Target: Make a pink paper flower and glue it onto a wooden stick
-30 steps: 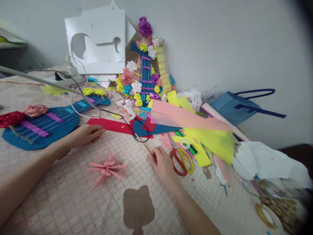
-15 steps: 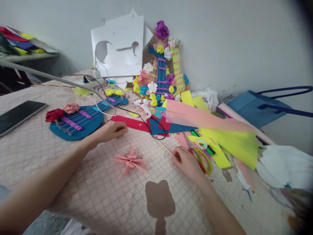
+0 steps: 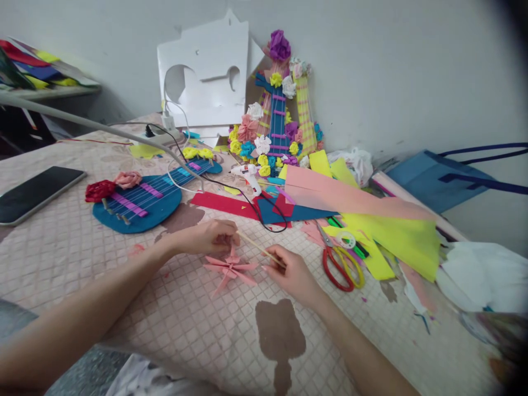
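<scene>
My right hand (image 3: 291, 272) pinches a thin wooden stick (image 3: 258, 247) and holds it slanting up to the left. My left hand (image 3: 210, 237) meets the stick's far end with its fingers curled around the tip. Just below both hands a pink folded paper star (image 3: 231, 269) lies flat on the quilted pink cloth (image 3: 82, 258).
Red-and-yellow scissors (image 3: 342, 264) lie right of my right hand, beside yellow, pink and red paper sheets (image 3: 371, 220). A white glue gun (image 3: 247, 175) with black cord, a blue paper guitar (image 3: 140, 198), a flower-covered guitar model (image 3: 276, 121), a phone (image 3: 33, 192) and a blue bag (image 3: 437, 176) surround the spot.
My right hand lifted the stick off the cloth and moved left from the scissors. My left hand came off the red paper to the stick's tip above the star.
</scene>
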The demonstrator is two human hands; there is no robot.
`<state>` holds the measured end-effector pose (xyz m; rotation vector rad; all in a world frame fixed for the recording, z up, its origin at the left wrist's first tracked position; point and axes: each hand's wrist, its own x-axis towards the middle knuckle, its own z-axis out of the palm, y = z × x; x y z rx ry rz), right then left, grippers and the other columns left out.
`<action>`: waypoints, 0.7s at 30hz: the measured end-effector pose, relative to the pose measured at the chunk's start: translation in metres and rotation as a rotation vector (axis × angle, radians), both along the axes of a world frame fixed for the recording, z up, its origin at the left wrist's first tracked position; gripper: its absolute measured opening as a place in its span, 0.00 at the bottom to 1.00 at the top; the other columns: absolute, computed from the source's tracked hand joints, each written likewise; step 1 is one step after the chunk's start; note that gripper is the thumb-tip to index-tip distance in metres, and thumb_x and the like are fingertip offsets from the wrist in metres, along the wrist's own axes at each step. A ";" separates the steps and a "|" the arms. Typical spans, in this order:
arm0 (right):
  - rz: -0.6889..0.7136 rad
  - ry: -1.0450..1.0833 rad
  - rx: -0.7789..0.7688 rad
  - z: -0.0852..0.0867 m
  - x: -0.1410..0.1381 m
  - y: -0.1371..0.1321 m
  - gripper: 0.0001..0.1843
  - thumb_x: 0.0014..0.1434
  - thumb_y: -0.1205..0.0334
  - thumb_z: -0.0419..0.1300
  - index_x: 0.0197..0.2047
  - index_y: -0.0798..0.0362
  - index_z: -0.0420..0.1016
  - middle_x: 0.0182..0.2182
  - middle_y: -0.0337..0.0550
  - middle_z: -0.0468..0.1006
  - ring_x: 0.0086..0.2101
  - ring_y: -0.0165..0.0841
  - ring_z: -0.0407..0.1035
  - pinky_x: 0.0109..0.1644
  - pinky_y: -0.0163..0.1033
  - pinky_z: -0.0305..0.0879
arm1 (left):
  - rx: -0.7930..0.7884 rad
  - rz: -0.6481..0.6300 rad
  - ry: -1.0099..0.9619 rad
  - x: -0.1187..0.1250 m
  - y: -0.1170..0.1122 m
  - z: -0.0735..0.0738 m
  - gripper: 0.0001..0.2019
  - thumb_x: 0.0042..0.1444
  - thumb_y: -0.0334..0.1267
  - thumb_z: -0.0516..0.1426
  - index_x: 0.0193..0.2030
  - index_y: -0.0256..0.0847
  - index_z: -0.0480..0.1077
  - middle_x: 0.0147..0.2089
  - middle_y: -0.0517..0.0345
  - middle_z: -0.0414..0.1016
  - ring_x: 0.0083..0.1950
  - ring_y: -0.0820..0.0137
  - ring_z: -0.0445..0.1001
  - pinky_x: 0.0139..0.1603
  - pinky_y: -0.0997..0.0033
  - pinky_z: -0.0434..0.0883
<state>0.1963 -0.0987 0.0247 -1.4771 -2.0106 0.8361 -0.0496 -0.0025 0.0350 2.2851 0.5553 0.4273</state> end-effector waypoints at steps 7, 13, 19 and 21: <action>0.034 -0.054 0.170 -0.002 -0.015 0.015 0.05 0.56 0.67 0.53 0.30 0.52 0.69 0.28 0.38 0.71 0.31 0.30 0.66 0.34 0.32 0.60 | 0.017 0.101 -0.003 0.000 0.000 -0.002 0.06 0.54 0.33 0.55 0.34 0.36 0.73 0.31 0.55 0.74 0.30 0.75 0.69 0.29 0.78 0.64; -0.159 0.056 0.182 -0.005 -0.001 0.020 0.08 0.60 0.61 0.52 0.39 0.52 0.69 0.32 0.41 0.73 0.31 0.31 0.67 0.35 0.33 0.61 | 0.063 0.162 0.012 0.000 0.000 -0.003 0.06 0.55 0.32 0.54 0.34 0.35 0.73 0.32 0.55 0.75 0.30 0.75 0.69 0.29 0.78 0.64; -0.173 0.060 0.124 -0.009 0.006 0.014 0.07 0.57 0.59 0.55 0.37 0.52 0.69 0.22 0.33 0.67 0.23 0.27 0.61 0.27 0.32 0.56 | 0.093 0.290 0.015 0.000 0.000 -0.003 0.06 0.54 0.32 0.55 0.34 0.35 0.73 0.29 0.57 0.74 0.27 0.76 0.68 0.28 0.78 0.64; -0.175 0.032 0.112 -0.010 0.005 0.013 0.06 0.56 0.60 0.56 0.37 0.51 0.69 0.19 0.31 0.64 0.21 0.27 0.59 0.26 0.32 0.55 | 0.080 0.286 0.040 -0.002 0.001 -0.003 0.06 0.53 0.32 0.55 0.33 0.36 0.73 0.28 0.57 0.74 0.27 0.76 0.68 0.27 0.78 0.64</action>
